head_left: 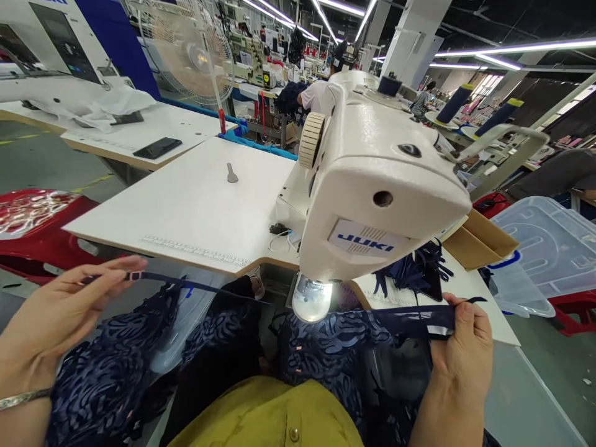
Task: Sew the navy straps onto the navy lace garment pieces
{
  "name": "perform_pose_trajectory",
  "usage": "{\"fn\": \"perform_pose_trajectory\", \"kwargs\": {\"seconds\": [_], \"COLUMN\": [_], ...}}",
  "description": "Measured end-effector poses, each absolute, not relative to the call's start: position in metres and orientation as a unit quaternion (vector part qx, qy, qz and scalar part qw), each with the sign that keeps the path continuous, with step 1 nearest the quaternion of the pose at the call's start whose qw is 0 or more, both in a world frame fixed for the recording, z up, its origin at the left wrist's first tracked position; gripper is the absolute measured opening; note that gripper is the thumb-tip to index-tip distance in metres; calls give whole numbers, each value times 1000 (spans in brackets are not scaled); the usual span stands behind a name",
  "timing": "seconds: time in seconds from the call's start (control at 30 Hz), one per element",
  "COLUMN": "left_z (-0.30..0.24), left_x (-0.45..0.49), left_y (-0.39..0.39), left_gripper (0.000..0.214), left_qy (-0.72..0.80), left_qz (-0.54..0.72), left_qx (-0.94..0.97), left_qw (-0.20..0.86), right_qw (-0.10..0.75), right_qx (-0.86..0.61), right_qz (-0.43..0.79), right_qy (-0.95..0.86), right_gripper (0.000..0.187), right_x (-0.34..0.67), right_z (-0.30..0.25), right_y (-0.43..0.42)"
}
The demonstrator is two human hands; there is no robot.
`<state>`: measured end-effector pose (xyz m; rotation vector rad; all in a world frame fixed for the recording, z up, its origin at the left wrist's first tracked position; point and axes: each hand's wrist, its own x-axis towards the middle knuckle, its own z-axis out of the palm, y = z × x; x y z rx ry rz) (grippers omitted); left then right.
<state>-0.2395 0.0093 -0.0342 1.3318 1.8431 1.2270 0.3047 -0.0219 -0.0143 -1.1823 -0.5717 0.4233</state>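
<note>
gripping strap (172, 279) in the left hand (65, 310), band (414, 318) in the right hand (465, 341); patterned garment (326, 338) looks partly sewn, unfinished.

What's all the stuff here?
sewing machine: 1, cream, centre
other machine: 1, white, left
tabletops: several, white, around machine
flat tab: 1, grey, middle tabletop
phone: 1, black, left tabletop
fan: 1, pale, left
thread cones: 2, navy, upper right
box: 1, brown, right
bins: several, clear, both sides
stools: several, red, both sides
lights: several, white, ceiling
co-workers: several, colours unclear, background
straps: many, navy, right tabletop
lacy fabric: several, navy, bottom
shirt: 1, mustard, bottom
left hand: 1, bare, gripping thin strap
right hand: 1, bare, gripping band
</note>
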Motion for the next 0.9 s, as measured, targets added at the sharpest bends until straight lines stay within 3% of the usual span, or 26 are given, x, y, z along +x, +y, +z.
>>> {"fn": "perform_pose_trajectory", "kwargs": {"seconds": [0.1,0.2,0.23,0.33,0.43,0.7,0.9], "left_z": [-13,4,8,9,4,-1,-3], "left_x": [-201,-151,-131,-69,-24,-3,-9], "left_y": [16,14,11,-4,-18,-27,-27], "left_gripper": [21,11,8,28,32,23,26], "left_qy": [614,575,559,508,483,454,341], "left_qz": [604,619,592,444,326,326,308], "left_qx": [412,417,433,529,631,766,888], "left_qw": [298,336,386,515,512,318,-14], "right_qw": [741,665,624,506,440,367,364], "right_qx": [-565,-606,-614,-583,-534,-500,-517], "right_qz": [215,197,191,192,147,-55,-96], "right_qy": [-293,-390,-443,-606,-707,-783,-769], "right_gripper": [29,21,16,9,15,16,22], "right_x": [283,252,240,206,184,165,156], "right_z": [-7,-3,-2,0,0,-10,-11], "right_y": [-29,-40,-43,-49,-49,-47,-45]}}
